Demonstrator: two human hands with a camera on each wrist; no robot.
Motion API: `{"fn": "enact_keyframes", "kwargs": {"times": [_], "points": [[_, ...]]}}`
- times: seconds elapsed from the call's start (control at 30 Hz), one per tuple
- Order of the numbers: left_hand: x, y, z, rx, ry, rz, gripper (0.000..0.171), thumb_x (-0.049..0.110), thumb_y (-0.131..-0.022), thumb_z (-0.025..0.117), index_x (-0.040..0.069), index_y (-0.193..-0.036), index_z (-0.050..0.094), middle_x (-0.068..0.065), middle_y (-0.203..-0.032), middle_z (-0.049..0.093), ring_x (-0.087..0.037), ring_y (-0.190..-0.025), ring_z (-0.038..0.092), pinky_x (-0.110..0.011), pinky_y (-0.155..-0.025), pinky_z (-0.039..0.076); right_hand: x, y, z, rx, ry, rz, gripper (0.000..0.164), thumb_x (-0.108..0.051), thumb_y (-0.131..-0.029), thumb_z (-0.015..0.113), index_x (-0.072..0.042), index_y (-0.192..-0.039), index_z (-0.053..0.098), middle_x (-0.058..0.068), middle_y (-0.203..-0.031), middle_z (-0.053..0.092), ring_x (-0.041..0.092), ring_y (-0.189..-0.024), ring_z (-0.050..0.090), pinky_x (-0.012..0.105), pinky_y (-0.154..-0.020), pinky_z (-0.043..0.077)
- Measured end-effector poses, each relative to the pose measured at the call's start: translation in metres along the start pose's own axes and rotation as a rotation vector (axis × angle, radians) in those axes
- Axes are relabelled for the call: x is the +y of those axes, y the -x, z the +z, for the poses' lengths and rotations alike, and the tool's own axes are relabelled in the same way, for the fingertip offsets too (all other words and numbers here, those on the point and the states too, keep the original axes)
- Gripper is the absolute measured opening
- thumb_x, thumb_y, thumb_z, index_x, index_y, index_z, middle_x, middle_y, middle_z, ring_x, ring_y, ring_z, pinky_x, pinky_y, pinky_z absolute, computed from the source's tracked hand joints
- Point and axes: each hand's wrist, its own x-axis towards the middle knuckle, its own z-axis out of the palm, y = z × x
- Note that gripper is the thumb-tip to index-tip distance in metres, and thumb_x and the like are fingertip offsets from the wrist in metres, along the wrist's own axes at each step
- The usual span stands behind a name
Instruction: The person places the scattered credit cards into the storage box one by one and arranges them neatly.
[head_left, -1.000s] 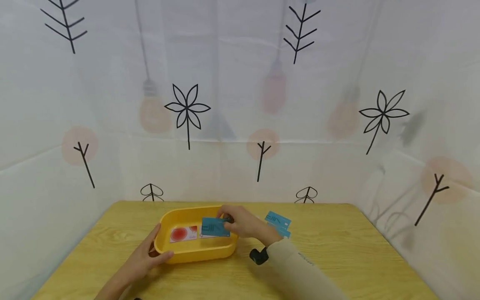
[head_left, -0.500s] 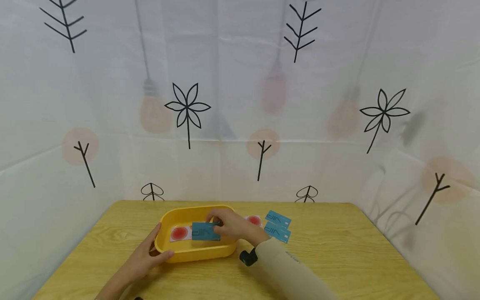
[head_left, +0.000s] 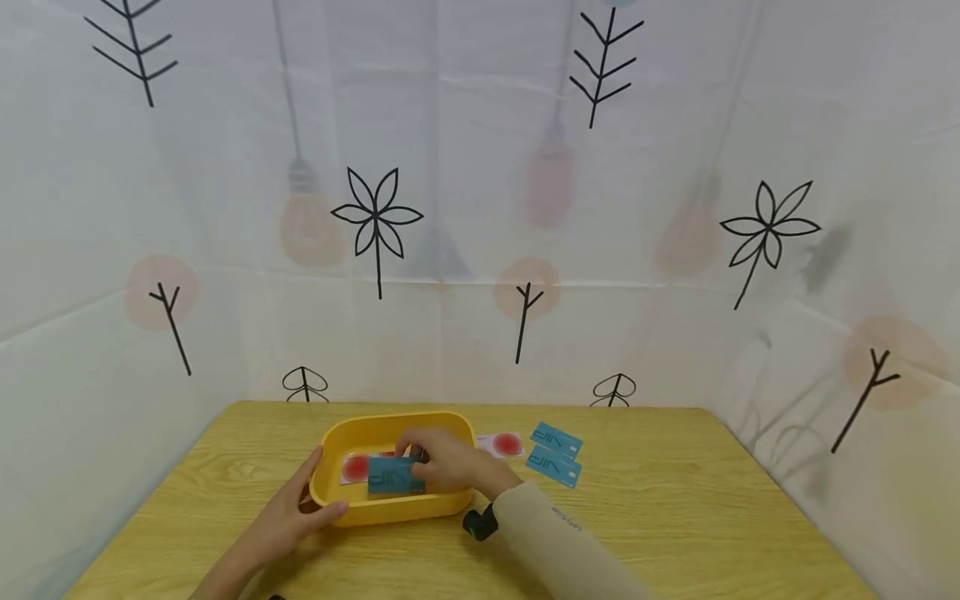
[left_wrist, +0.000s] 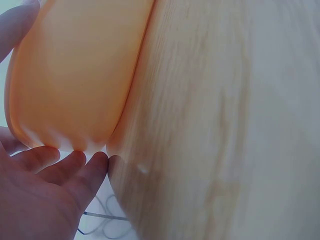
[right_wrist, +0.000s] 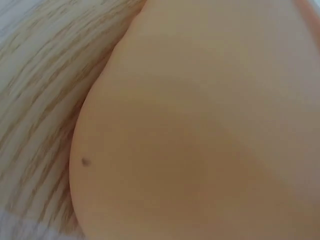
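My left hand (head_left: 288,508) grips the left end of a yellow plastic tray (head_left: 405,507), thumb at its front rim. In the left wrist view, fingertips (left_wrist: 92,167) of this hand press the tray's outer wall (left_wrist: 75,80). Over the tray's inside, my right hand (head_left: 442,461) pinches a blue VIP card (head_left: 393,476) by its right end. A white card with a red circle (head_left: 355,469) lies in the tray, partly covered by the blue card. The right wrist view has only the tray's outer side (right_wrist: 190,125); the right hand is out of it.
Right of the tray, two blue VIP cards (head_left: 557,438) lie overlapping on the wooden table (head_left: 660,500). Beside them is another red-circle card (head_left: 506,444), its left end hidden behind the tray and hand. A patterned white curtain (head_left: 465,333) hangs behind the table.
My right hand has carried the blue card leftward and lower into the tray. The red-circle card on the table has come into view. My left hand has stayed in place.
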Motion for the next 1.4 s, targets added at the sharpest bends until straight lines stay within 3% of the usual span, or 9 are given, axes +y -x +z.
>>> {"fn": "enact_keyframes", "kwargs": {"times": [0.27, 0.53, 0.7, 1.4], "points": [[0.0, 0.0, 0.001, -0.005, -0.001, 0.005, 0.099, 0.035, -0.086, 0.072, 0.01, -0.155, 0.005, -0.024, -0.155, 0.016, -0.037, -0.133, 0.038, -0.035, -0.096, 0.047, -0.002, -0.006, 0.007, -0.034, -0.064, 0.061, 0.023, -0.009, -0.091, 0.06, -0.023, -0.11, 0.06, -0.009, -0.086, 0.055, 0.006, -0.074, 0.051, 0.017, -0.066, 0.047], [-0.001, 0.0, 0.001, -0.008, 0.02, 0.017, 0.098, 0.032, -0.086, 0.072, 0.01, -0.155, 0.004, -0.023, -0.156, 0.015, -0.037, -0.134, 0.036, -0.032, -0.095, 0.048, -0.003, -0.011, 0.013, -0.047, -0.038, 0.106, 0.024, -0.015, -0.091, 0.063, -0.024, -0.114, 0.06, -0.01, -0.092, 0.056, 0.007, -0.08, 0.052, 0.018, -0.074, 0.047], [-0.002, 0.0, 0.001, -0.011, 0.025, 0.023, 0.098, 0.032, -0.087, 0.071, 0.01, -0.155, 0.004, -0.023, -0.156, 0.015, -0.037, -0.134, 0.036, -0.032, -0.095, 0.048, -0.005, -0.014, 0.015, -0.037, 0.009, 0.095, 0.023, -0.013, -0.09, 0.064, -0.022, -0.112, 0.062, -0.009, -0.095, 0.055, 0.007, -0.085, 0.049, 0.019, -0.079, 0.046], [-0.002, 0.0, 0.001, 0.002, -0.046, -0.013, 0.099, 0.04, -0.086, 0.071, 0.011, -0.155, 0.005, -0.024, -0.155, 0.018, -0.036, -0.134, 0.037, -0.038, -0.099, 0.045, -0.008, -0.028, 0.025, -0.045, 0.116, 0.034, 0.018, -0.012, -0.088, 0.068, -0.019, -0.104, 0.064, -0.009, -0.091, 0.056, 0.006, -0.081, 0.048, 0.018, -0.076, 0.044]]}}
